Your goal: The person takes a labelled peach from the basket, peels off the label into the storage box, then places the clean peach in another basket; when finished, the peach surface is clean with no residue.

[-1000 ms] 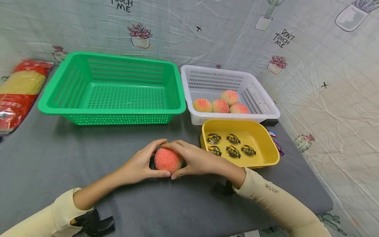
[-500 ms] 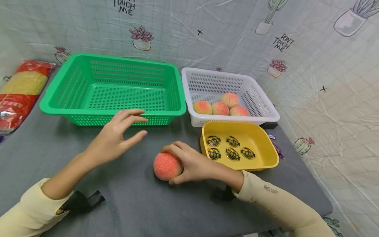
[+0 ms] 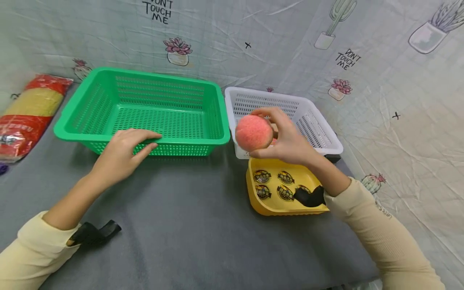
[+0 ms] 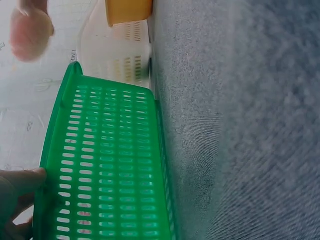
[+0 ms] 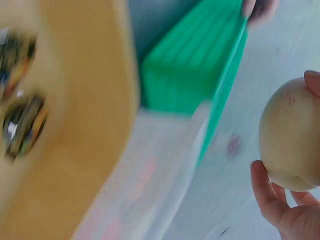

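Observation:
My right hand (image 3: 288,139) grips a pinkish-red peach (image 3: 253,133) in the air, in front of the white basket (image 3: 315,121); in the right wrist view the pale underside of the peach (image 5: 290,140) shows, with fingers curled round it. My left hand (image 3: 119,155) holds the front rim of the green basket (image 3: 188,141), its fingers over the edge and its thumb outside. The thumb (image 4: 30,180) lies right at the rim in the left wrist view. Peaches in the white basket are mostly hidden behind the raised peach and hand.
A yellow tub (image 3: 256,203) with several black-and-gold round stickers (image 3: 285,192) inside stands before the white basket. At the far left lies a red-and-yellow packet (image 3: 32,108). A printed cloth hangs behind the grey table (image 3: 188,229).
My left hand let go of the peach and moved left and up to the green basket's rim. My right hand lifted the peach off the table, up and right, toward the white basket.

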Action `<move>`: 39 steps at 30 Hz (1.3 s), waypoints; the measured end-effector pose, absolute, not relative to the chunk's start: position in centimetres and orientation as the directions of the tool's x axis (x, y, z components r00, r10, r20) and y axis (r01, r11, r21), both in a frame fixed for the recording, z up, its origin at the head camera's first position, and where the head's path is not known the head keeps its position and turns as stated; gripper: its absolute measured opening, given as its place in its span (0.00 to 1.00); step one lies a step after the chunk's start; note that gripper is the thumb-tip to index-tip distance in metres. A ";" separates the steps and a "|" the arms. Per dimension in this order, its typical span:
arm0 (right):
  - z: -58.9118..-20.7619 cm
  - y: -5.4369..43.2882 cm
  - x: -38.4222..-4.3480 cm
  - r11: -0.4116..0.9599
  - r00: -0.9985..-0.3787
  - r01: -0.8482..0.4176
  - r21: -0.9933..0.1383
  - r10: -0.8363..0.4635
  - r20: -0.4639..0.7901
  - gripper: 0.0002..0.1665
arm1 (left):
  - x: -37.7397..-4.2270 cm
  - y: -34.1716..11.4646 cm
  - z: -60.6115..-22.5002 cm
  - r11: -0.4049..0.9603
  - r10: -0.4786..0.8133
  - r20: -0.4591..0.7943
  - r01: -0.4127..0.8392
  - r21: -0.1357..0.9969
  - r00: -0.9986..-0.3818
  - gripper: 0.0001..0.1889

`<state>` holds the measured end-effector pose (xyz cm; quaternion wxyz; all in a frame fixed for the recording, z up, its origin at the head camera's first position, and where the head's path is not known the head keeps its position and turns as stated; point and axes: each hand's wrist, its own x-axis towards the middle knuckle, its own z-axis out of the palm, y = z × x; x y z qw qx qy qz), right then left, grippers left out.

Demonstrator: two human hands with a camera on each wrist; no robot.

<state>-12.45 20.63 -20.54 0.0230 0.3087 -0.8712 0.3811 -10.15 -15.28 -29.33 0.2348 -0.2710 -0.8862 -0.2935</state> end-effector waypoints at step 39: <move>-28.4 27.4 -25.0 0.879 -0.959 -0.224 -0.422 -0.276 -0.065 0.43 | -9.9 -13.3 -30.1 0.637 0.343 0.617 0.658 0.402 -0.708 0.14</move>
